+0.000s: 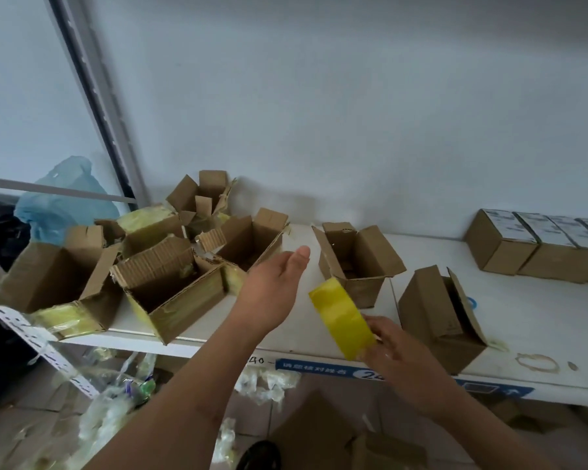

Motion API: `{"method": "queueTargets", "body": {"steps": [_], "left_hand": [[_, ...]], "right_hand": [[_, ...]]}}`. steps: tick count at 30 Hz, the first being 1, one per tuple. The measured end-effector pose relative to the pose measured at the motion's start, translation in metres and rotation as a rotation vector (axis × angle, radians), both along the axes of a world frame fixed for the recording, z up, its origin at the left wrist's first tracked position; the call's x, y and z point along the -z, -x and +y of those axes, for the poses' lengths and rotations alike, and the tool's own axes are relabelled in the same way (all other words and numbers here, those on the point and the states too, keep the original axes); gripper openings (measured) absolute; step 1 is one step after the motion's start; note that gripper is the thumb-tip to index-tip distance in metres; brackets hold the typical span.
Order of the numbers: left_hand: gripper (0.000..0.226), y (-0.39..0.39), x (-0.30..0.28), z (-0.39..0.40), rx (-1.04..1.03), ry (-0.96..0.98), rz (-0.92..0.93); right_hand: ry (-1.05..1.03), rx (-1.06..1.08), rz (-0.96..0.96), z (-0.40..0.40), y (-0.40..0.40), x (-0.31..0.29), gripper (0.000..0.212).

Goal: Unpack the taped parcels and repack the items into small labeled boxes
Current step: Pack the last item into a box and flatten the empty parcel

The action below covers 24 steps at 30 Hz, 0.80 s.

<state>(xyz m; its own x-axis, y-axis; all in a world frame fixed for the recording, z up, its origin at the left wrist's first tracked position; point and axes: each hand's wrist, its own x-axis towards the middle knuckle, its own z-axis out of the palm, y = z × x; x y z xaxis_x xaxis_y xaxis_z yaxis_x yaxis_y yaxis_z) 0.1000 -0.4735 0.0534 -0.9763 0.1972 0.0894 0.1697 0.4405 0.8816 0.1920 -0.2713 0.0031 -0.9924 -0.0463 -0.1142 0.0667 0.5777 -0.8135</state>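
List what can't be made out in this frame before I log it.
- Yellow parcel held by the right hand: contents hidden by the wrap, head view.
- Labels on the closed boxes: print too small; the row is cut by the right edge.
- Open box past the left hand: bottom in shadow.

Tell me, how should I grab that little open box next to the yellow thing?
Come from above and pinch one short side wall of the open box. It stands upright with its flaps spread wide, so the walls are free. Skip the flaps; they would probably bend. The right hand holds the yellow packet just in front.
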Motion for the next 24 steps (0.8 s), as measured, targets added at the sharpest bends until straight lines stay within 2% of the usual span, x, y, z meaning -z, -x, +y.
{"method": "queueTargets", "body": {"steps": [2,6,8,11,12,16,20,24], "left_hand": [[0.056,-0.004,-0.003,0.015,0.012,-0.093,-0.048],[0.066,-0.009,-0.008,0.047,0.032,-0.241,-0.158],[0.067,-0.011,-0.012,0.064,0.051,-0.301,-0.218],[0.057,-0.017,-0.015,0.092,0.091,-0.346,-0.273],[0.057,-0.018,-0.015,0.101,0.116,-0.352,-0.291],[0.057,-0.025,-0.016,0.131,0.241,-0.393,-0.363],[0.064,-0.027,-0.011,0.152,0.272,-0.394,-0.321],[0.063,-0.03,-0.006,0.165,0.279,-0.333,-0.17]], "right_hand": [[0.129,0.103,0.01,0.013,-0.006,-0.011,0.016],[0.346,0.248,-0.038,0.042,-0.009,-0.029,0.02],[0.595,0.287,-0.033,0.059,-0.011,-0.036,0.029],[0.939,0.255,0.032,0.081,-0.022,-0.044,0.07],[1.022,0.249,0.058,0.087,-0.025,-0.044,0.073],[1.224,0.219,0.078,0.107,-0.027,-0.04,0.06],[1.317,0.238,0.133,0.114,-0.02,-0.049,0.041],[1.483,0.331,0.137,0.125,-0.009,-0.051,0.054]]}}
